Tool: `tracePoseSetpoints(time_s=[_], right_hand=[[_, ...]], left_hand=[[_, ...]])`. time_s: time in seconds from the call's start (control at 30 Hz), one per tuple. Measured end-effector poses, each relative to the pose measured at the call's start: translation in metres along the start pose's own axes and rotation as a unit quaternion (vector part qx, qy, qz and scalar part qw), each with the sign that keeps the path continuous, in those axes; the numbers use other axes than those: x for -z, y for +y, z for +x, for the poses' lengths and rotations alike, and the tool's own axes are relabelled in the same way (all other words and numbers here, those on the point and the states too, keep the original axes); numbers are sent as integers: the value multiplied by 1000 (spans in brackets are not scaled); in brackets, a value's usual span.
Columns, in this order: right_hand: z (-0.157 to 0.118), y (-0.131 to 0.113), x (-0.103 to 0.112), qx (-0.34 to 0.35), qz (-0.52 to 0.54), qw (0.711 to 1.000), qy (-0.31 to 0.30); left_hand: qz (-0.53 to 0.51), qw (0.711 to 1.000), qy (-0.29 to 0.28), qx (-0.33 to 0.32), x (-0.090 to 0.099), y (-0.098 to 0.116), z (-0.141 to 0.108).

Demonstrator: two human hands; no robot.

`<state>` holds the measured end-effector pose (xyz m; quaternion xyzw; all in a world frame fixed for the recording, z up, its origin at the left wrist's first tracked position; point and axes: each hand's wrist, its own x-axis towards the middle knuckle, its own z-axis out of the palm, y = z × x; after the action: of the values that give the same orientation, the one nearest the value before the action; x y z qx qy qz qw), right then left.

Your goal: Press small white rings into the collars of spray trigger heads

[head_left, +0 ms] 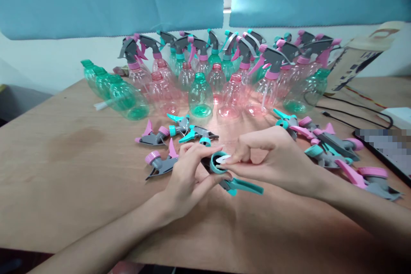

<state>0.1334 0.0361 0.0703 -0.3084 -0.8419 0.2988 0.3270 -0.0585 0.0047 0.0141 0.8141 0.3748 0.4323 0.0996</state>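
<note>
My left hand (189, 177) grips a grey and teal trigger spray head (219, 162) by its collar, whose round opening faces up toward me. The teal trigger (245, 186) points to the right below my fingers. Between the thumb and bent forefinger of my right hand (269, 158) is a small white disc (223, 159), held at the collar's mouth and partly inside it. Just beyond my left fingers lie loose teal spray heads (201, 134). To the left of that hand, a pink and grey spray head (160, 162) rests on the table.
Clear pink and green bottles, such as this green one (201, 96), stand in rows at the back, several with spray heads fitted. More loose spray heads (337, 143) lie at right. Beyond them are a dark-edged device (385, 150), black cables (362, 122) and a large cream bottle (356, 60).
</note>
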Motion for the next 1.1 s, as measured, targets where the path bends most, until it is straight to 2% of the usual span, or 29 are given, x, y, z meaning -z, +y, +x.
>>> tracePoseSetpoints(time_s=[0.13,0.23,0.3,0.53,0.63,0.77,0.9,1.1], right_hand=[[4,7,4,-63,92,990,-82],[7,14,7,-72,137,975,-157],[7,16,8,-71,139,972,-175],[9,10,13,-84,146,970,-175],[11,9,17,-84,143,975,-145],[10,9,18,-66,78,988,-117],[8,6,17,-48,6,991,-125],[6,7,18,-21,-45,990,-133]], left_hand=[[1,1000,-7,7,-3,-4,-4],[10,1000,-15,5,-3,-4,-5],[19,1000,-12,-3,-2,-4,-3],[30,1000,-4,-7,0,-2,1],[25,1000,-4,-6,0,-2,1],[9,1000,-6,-2,-1,-2,2],[5,1000,-3,-14,-2,-3,2],[4,1000,-11,-22,-3,-5,0]])
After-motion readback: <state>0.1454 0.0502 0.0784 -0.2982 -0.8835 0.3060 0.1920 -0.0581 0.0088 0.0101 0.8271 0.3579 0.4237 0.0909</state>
